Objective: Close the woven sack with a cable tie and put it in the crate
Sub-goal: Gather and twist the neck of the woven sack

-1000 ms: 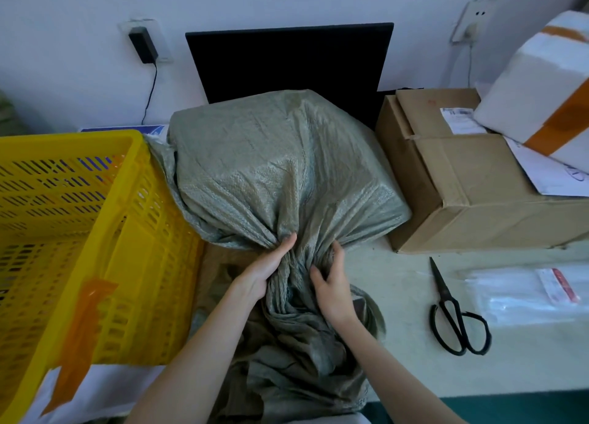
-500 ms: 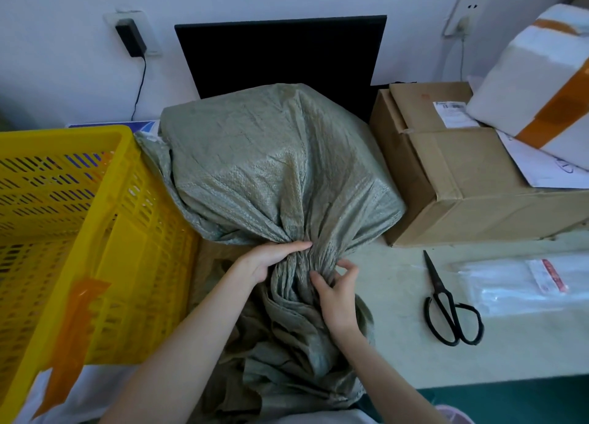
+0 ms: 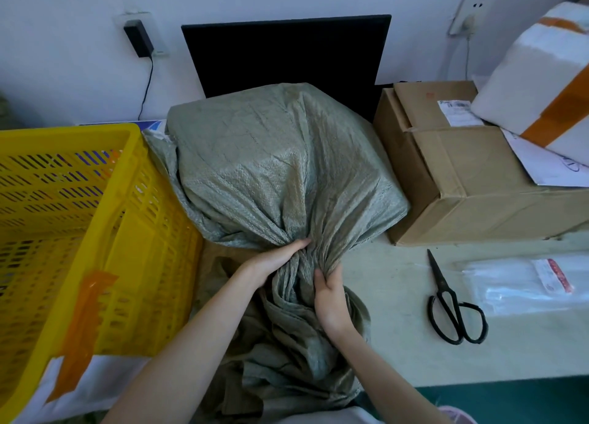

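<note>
While both hands are bunching the loose mouth of the grey-green woven plastic sack (image 3: 280,174) into a neck, the closing step is only being prepared, and no cable tie is showing on it. The left hand (image 3: 271,261) is wrapping around the gathered fabric from nine o'clock, fingers pressed together on the pleats, and the right hand (image 3: 330,293) is clamping the same neck from three o'clock just below it. The sack is sitting bulging at the centre of the pale tabletop (image 3: 398,344), its slack tail trailing toward six o'clock. Next, I judge, one hand must be keeping the neck squeezed while the other is fetching a tie, probably from the clear plastic packet (image 3: 526,283) lying at three o'clock beyond the black-handled scissors (image 3: 452,305); its contents are too blurred to confirm. At nine o'clock the yellow slatted plastic crate (image 3: 95,219) is touching the sack and appearing empty where visible. At two o'clock the brown cardboard box (image 3: 471,181) is sitting closed, contents hidden.
</note>
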`<control>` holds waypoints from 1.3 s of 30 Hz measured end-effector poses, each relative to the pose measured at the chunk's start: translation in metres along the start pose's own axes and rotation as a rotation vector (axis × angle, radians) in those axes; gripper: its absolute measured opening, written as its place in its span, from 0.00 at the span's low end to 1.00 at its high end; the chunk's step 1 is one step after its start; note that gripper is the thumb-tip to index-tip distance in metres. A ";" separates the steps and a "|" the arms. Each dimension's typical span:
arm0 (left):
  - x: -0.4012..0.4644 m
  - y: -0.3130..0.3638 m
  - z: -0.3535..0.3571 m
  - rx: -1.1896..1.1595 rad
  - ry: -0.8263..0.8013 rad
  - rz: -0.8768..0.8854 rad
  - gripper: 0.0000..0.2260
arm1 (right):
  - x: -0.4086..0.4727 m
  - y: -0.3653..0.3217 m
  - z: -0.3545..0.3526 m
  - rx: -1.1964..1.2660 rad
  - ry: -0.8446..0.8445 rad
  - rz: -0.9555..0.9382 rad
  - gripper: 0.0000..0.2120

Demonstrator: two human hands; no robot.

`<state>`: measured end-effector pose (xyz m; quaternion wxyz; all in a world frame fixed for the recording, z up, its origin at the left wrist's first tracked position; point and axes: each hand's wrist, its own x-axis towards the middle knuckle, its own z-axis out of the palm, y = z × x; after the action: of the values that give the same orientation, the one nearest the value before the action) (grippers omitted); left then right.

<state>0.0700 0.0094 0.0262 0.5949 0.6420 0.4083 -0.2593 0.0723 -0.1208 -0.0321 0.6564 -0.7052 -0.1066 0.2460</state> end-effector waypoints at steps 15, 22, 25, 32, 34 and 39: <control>0.011 0.002 0.011 -0.165 -0.057 0.126 0.44 | 0.007 -0.007 -0.005 -1.203 -0.213 0.006 0.18; 0.017 0.007 0.009 -0.001 0.051 0.137 0.17 | 0.000 0.010 0.006 -1.229 -0.139 -0.223 0.24; 0.020 0.008 0.009 0.034 0.108 0.127 0.26 | -0.005 0.018 -0.006 -0.915 -0.155 -0.221 0.12; 0.029 0.011 0.011 0.018 0.099 0.019 0.31 | 0.002 0.006 -0.064 -0.476 0.071 -0.137 0.07; 0.029 0.011 0.013 -0.033 0.097 0.035 0.22 | 0.006 0.003 -0.085 -0.465 0.106 -0.133 0.07; 0.044 0.002 0.026 -0.251 -0.026 0.187 0.20 | 0.017 0.007 -0.138 -0.603 0.159 -0.120 0.09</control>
<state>0.0993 -0.0068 -0.0131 0.6971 0.5945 0.3682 -0.1581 0.1526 -0.2346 -0.0402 0.4371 -0.8776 -0.1646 0.1082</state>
